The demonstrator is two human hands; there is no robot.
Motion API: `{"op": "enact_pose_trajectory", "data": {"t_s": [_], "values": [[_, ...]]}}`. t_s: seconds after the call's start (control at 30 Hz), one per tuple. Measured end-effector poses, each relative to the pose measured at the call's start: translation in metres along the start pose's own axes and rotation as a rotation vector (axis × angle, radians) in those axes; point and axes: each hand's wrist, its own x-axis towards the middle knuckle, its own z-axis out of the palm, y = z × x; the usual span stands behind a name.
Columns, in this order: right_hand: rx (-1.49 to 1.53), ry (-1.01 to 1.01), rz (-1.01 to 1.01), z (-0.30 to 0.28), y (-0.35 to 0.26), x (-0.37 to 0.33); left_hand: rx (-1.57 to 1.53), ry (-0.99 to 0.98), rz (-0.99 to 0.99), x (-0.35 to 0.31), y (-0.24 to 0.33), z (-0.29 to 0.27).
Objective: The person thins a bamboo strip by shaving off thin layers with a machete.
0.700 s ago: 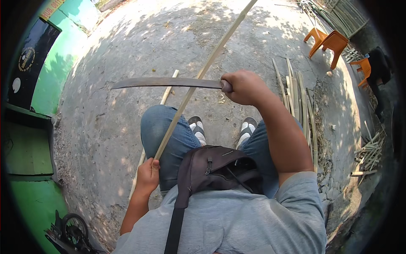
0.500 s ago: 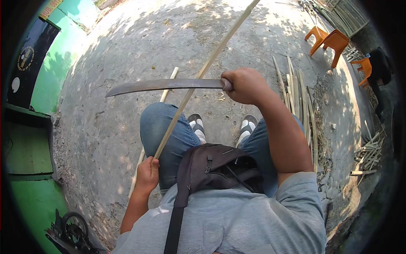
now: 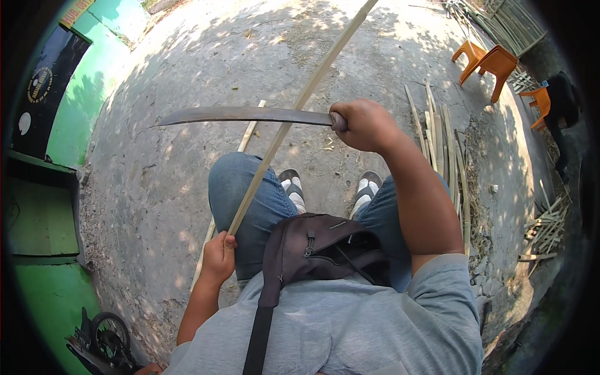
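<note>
My right hand (image 3: 364, 125) is closed round the handle of a machete (image 3: 250, 115), whose long, slightly curved blade points left. The blade lies across a long pale bamboo strip (image 3: 314, 82), touching or nearly touching it. By its near end my left hand (image 3: 220, 257) grips the strip, thumb on top, beside my left knee. From there the strip slants up and away to the right, past the far edge of the view. A second pale strip (image 3: 249, 134) lies on the ground to the left, partly hidden behind my left leg.
Several bamboo strips (image 3: 445, 144) lie on the concrete ground (image 3: 156, 206) right of my legs. Orange plastic chairs (image 3: 497, 65) stand at the far right, and a heap of short cut pieces (image 3: 545, 230) lies nearer. On the left are a green wall (image 3: 53, 300) and a motorcycle (image 3: 107, 337).
The machete's tip has swung slightly away from me and the blade has tilted on the strip. My left hand stays in place on the strip.
</note>
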Motion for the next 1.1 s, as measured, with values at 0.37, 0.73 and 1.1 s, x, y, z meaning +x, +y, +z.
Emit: {"op": "enact_pose_trajectory", "data": {"t_s": [0.37, 0.73, 1.1], "values": [[-0.03, -0.044, -0.033, 0.002, -0.002, -0.005, -0.019, -0.132, -0.014, 0.006, -0.002, -0.01], [0.036, 0.07, -0.041, 0.001, 0.003, -0.001, 0.004, -0.069, 0.004, 0.003, -0.015, -0.001], [0.02, 0.077, -0.016, 0.005, 0.0, 0.002, -0.026, -0.058, -0.009, 0.004, -0.006, -0.001]]}}
